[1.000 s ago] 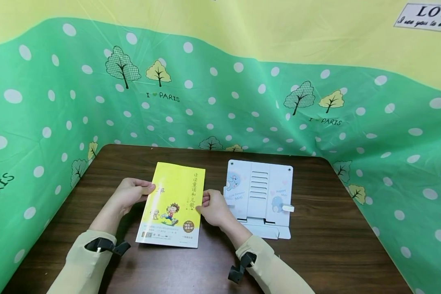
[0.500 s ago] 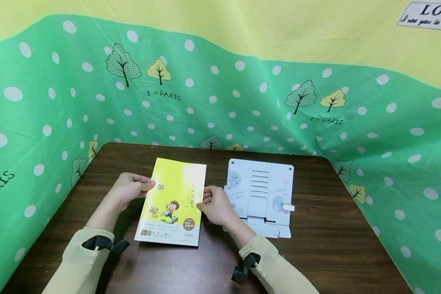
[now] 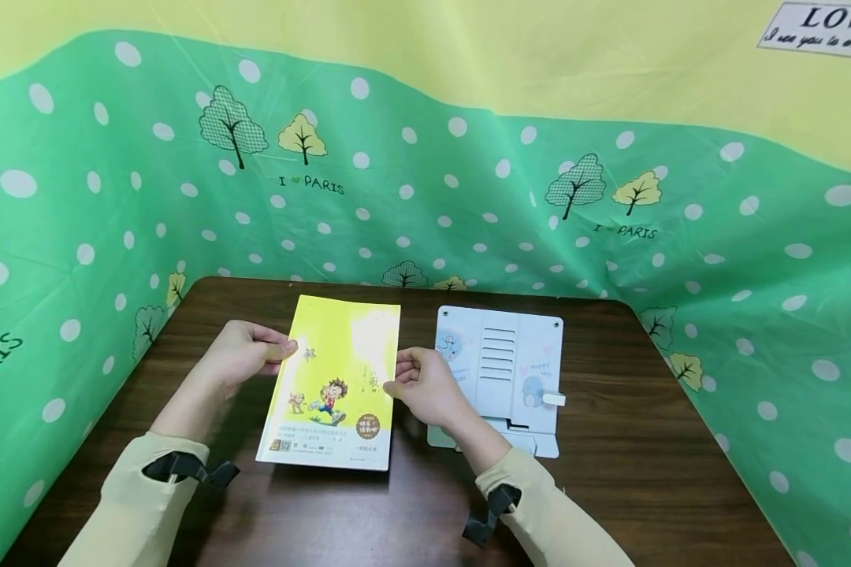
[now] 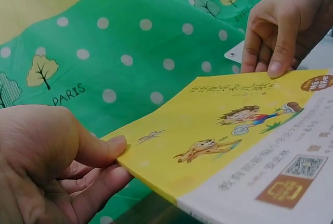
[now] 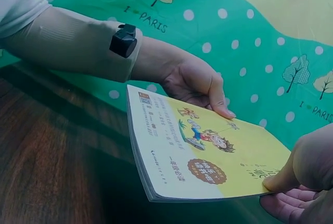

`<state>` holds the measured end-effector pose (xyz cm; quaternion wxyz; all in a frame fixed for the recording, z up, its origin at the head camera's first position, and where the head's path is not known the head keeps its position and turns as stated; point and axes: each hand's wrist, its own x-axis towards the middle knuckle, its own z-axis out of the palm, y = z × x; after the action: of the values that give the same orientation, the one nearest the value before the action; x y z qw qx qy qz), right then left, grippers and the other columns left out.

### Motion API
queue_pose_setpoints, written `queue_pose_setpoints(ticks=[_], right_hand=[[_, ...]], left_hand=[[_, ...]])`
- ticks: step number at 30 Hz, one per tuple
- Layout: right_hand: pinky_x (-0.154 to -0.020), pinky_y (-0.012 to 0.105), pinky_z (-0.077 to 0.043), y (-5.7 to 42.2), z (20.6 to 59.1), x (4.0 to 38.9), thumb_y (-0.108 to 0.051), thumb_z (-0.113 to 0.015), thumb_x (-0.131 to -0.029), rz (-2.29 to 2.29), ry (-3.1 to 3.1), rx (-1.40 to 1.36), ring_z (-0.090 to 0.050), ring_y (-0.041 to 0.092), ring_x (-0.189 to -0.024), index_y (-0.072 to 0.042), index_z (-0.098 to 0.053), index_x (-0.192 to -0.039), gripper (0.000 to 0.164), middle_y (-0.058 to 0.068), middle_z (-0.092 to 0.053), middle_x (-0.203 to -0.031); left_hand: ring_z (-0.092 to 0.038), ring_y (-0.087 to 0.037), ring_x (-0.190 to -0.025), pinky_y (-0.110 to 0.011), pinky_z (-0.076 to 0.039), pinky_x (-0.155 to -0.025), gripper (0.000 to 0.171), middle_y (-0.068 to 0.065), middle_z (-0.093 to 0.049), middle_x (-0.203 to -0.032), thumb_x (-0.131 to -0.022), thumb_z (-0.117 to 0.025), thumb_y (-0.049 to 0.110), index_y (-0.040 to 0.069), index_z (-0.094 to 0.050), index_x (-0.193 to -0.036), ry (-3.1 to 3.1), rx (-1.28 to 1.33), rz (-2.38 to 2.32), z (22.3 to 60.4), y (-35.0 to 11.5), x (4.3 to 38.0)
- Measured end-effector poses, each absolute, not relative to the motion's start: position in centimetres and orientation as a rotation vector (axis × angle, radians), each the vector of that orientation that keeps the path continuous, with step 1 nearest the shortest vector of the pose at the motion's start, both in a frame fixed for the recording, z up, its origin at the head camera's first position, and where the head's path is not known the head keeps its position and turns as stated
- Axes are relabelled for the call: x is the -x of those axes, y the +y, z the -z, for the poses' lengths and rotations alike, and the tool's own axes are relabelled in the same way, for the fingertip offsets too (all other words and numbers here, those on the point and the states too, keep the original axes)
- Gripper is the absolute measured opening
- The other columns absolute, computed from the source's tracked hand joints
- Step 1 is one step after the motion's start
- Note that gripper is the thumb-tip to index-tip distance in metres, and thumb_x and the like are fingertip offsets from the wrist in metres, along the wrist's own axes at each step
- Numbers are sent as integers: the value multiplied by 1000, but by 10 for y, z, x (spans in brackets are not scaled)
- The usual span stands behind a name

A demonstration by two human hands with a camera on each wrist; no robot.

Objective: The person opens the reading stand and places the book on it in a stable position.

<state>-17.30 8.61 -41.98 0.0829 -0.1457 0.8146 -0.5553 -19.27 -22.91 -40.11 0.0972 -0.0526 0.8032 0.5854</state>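
Note:
A yellow children's book [image 3: 333, 370] with a white lower band and a cartoon running child is held up over the table, cover facing up. My left hand [image 3: 248, 352] pinches its left edge, thumb on the cover and fingers beneath, as the left wrist view shows at the spine side [image 4: 151, 182]. On the opposite edge my right hand [image 3: 429, 386] pinches the book [image 5: 208, 151] the same way, thumb on top. In the right wrist view the lower edge stands clear above the wood, with a dark shadow below.
A pale blue book stand [image 3: 498, 366] with slots and cartoon prints lies flat just right of the book, partly behind my right hand and forearm. The dark wooden table [image 3: 631, 472] is bounded at the back and sides by a green and yellow printed curtain [image 3: 397, 213].
Both hands have raised the book a little, toward the camera. The glare on its cover has shifted over the title. The stand stays put, now more covered by my right forearm.

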Motion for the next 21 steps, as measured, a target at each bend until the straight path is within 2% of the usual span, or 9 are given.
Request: queue_pose_setpoints(ticks=[12, 21], right_hand=[[-81, 29, -58, 90, 400, 176, 4, -78, -91, 1691, 2421, 479, -64, 21, -91, 14, -60, -130, 43, 17, -64, -108], [-81, 30, -58, 93, 388, 180, 7, -77, -91, 1733, 2427, 474, -64, 23, -90, 14, -61, -127, 40, 18, -65, -106]], left_hand=[[-72, -21, -83, -34, -63, -77, 43, -14, -76, -99, -98, -79, 19, -14, -69, -123, 2461, 79, -1656, 373, -227, 195], [-75, -25, -87, -39, -64, -80, 39, -17, -76, -103, -98, -79, 20, -11, -72, -120, 2529, 63, -1596, 351, -221, 200]])
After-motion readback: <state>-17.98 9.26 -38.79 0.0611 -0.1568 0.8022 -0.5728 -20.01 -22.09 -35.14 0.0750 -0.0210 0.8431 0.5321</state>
